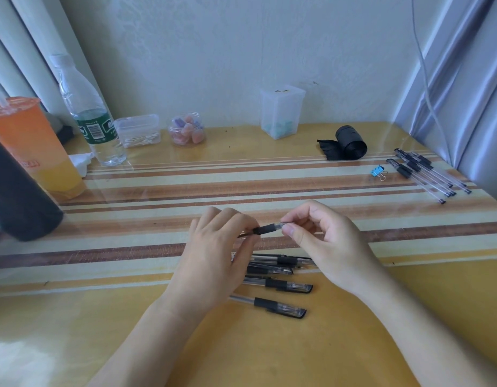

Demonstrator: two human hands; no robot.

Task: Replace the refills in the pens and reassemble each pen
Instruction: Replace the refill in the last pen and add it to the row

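Observation:
A clear pen with a black rubber grip (266, 228) is held level above the table between both hands. My left hand (216, 255) pinches its tip end, where a dark point sticks out to the left. My right hand (322, 241) grips the clear barrel end with thumb and fingers. Below the hands lies a loose pile of several capped black pens (278, 277), partly hidden by my left hand. A second group of several pens (426, 171) lies at the far right of the table.
A blue binder clip (378, 172) and a black roll (350, 143) sit at the back right. Along the wall stand a clear box (282, 113), a jar of erasers (187, 129), a small tub (138, 129), a water bottle (90, 113) and an orange drink cup (32, 146).

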